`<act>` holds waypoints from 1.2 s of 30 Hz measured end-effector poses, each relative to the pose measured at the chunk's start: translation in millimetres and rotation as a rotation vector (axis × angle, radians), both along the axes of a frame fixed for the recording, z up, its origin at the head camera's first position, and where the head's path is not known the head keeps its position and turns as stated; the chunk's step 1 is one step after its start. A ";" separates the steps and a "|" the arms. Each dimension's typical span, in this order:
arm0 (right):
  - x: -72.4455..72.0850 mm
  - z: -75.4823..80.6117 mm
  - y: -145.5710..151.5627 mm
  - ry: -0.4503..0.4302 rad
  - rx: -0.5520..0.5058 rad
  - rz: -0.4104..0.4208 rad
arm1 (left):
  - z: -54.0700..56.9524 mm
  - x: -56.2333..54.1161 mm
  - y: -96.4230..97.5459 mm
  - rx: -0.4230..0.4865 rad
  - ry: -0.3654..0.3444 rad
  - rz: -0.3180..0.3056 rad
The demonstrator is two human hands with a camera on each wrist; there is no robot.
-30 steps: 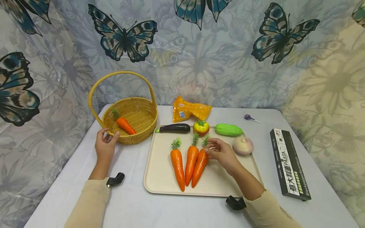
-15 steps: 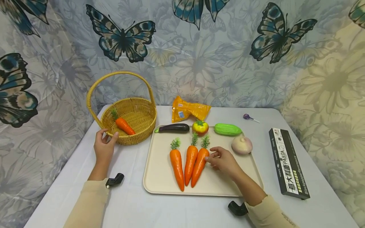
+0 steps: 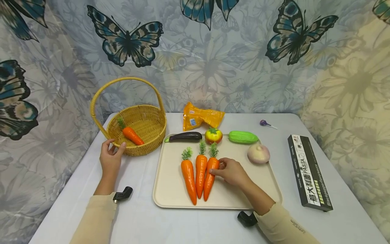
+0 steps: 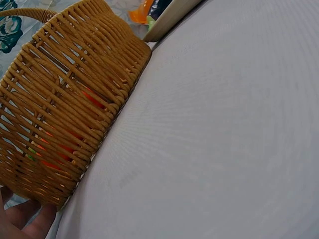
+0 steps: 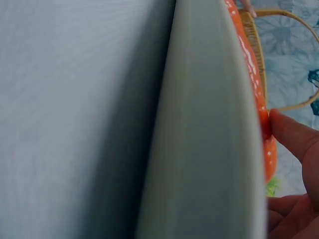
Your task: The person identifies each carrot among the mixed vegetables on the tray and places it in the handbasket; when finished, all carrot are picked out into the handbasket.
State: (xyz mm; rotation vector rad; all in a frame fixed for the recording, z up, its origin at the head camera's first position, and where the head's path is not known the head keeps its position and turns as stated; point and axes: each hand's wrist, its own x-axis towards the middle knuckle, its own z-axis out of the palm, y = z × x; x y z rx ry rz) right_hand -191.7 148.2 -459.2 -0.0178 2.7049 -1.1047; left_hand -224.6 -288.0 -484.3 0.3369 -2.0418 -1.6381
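My left hand (image 3: 111,161) holds the near left rim of a yellow wicker basket (image 3: 152,145), thumb and fingers at the edge. One orange carrot (image 3: 133,135) with a green top lies inside; in the left wrist view it shows as red patches through the weave (image 4: 75,84). On a beige tray (image 3: 170,201), three more carrots lie side by side, tops away from me. My right hand (image 3: 231,172) grips the rightmost carrot (image 3: 210,181), thumb on its upper side. The middle carrot (image 3: 200,176) lies close against it; the left carrot (image 3: 189,183) is slightly apart.
Along the tray's far side lie an eggplant (image 3: 186,136), a red-yellow tomato-like fruit (image 3: 213,136) and a green cucumber-like vegetable (image 3: 242,137). A pinkish-white bulb (image 3: 258,154) sits at right. Beyond are an orange packet (image 3: 202,117), a lollipop (image 3: 263,123) and a pasta box (image 3: 310,173).
My right hand has come down from the rightmost carrot's leafy top to its body. That carrot and the middle one have shifted slightly left. My left hand stays at the basket rim.
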 end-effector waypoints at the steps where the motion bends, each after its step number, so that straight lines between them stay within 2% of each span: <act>1: -0.1 0.1 -0.8 0.003 0.020 0.007 | -0.2 -0.2 0.1 0.001 -0.003 0.001; 5: -0.3 0.9 -3.4 -0.013 0.020 0.028 | -0.9 -1.3 0.1 0.006 -0.004 0.004; 14: -3.5 3.8 -6.0 -0.115 -0.256 -0.007 | -2.5 -5.0 -2.5 0.018 0.012 -0.016; 22: -12.1 18.2 -8.4 -0.124 -0.349 -0.023 | -4.3 -6.5 -4.2 0.021 0.013 -0.009; 25: -17.5 23.0 -10.0 -0.118 -0.394 -0.020 | 0.6 -4.2 -2.1 0.022 0.010 -0.015; 29: -23.5 25.9 -13.4 -0.099 -0.475 0.003 | 15.7 6.2 7.2 0.021 0.009 -0.022; 32: -28.0 26.5 -16.8 -0.089 -0.514 0.013 | 22.4 11.4 11.9 0.019 0.011 -0.028; 36: -33.5 32.2 -22.4 -0.069 -0.504 0.012 | 9.5 3.6 4.8 0.017 0.013 -0.024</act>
